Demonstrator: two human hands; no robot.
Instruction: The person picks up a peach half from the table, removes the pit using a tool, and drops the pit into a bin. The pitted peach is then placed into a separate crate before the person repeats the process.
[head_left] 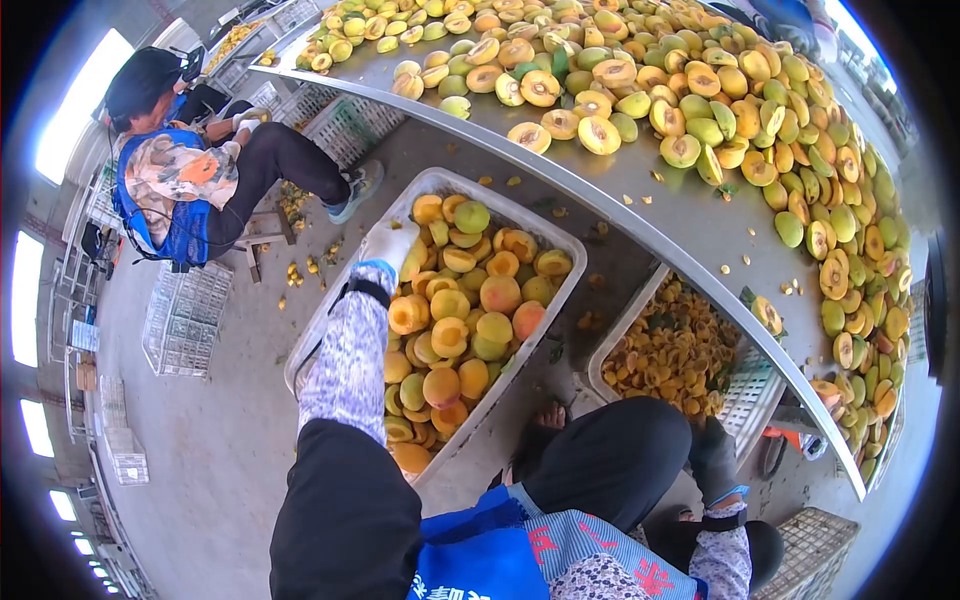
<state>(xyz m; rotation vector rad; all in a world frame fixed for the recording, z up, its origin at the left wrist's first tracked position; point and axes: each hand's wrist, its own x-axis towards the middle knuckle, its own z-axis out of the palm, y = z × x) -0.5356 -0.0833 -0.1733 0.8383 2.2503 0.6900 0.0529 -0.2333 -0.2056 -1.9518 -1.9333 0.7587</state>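
"So where are this person's hands right now?"

"Left hand (390,245), in a pale glove, is at the top left of the big tub (574,258), right up against the peach-like fruit (450,335). Fingers point down and look a bit bent, but I honestly can't tell if they're gripping a piece or just touching."

"And the right?"

"Right hand (712,455) has a dark glove and hangs low beside the knee, near the second tub (602,370) and a white crate (752,395). Fingers blend into the shadow, so can't tell if they're closed on anything."

"Where's the fruit, all in that tub?"

"Nah, that tub's full of orange and greenish ones, some showing a cut face, and it sits on the floor below the metal table (680,235). The tabletop has a huge spread of halved fruit (598,135), cut faces up on plenty of them. The second tub, tucked near the table edge, holds small brownish-yellow pieces (675,340)."

"Anyone else around?"

"Yeah, a co-worker (180,170) in a dark cap and blue apron, seated over on the left, gloves on too."
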